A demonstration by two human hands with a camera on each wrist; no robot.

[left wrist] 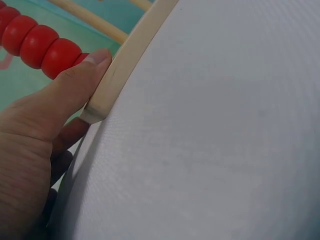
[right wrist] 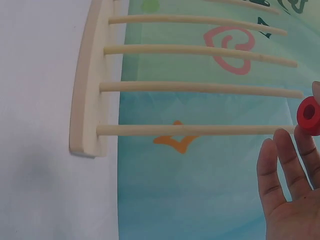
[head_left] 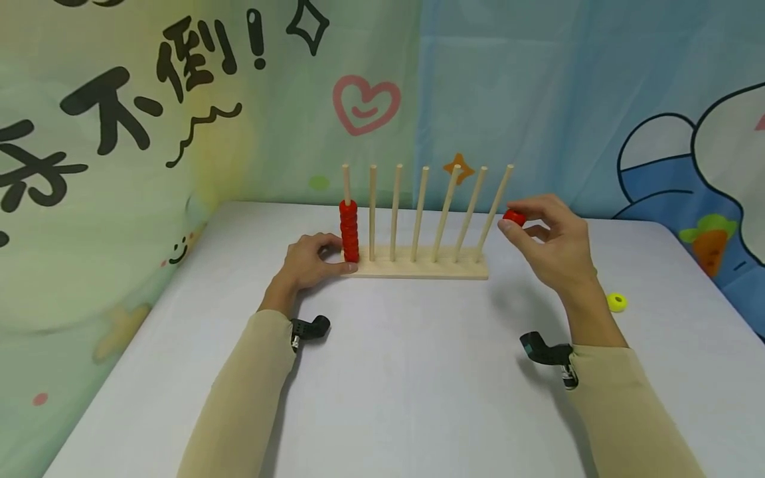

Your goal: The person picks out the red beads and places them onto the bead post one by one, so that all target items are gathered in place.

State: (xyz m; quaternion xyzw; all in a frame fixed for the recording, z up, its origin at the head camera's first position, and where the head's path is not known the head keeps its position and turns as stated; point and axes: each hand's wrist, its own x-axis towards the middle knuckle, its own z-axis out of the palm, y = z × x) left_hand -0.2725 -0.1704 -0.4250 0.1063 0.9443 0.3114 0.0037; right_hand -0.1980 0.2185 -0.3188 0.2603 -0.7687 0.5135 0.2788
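Observation:
A wooden peg rack (head_left: 418, 269) with several upright pegs stands toward the back of the table. Its leftmost peg carries a stack of red beads (head_left: 349, 232); the other pegs are bare. My left hand (head_left: 311, 262) grips the left end of the base, the thumb on its front edge in the left wrist view, just below the red stack. Beside the rightmost peg, my right hand (head_left: 552, 242) pinches one red bead (head_left: 514, 217) between thumb and finger. The bead's hole shows in the right wrist view, where the other fingers are extended.
A yellow-green bead (head_left: 617, 303) lies on the white table (head_left: 418, 385), right of my right forearm. A printed cloth backdrop (head_left: 508, 79) hangs behind the table. Small black wrist cameras (head_left: 546, 350) sit at both cuffs.

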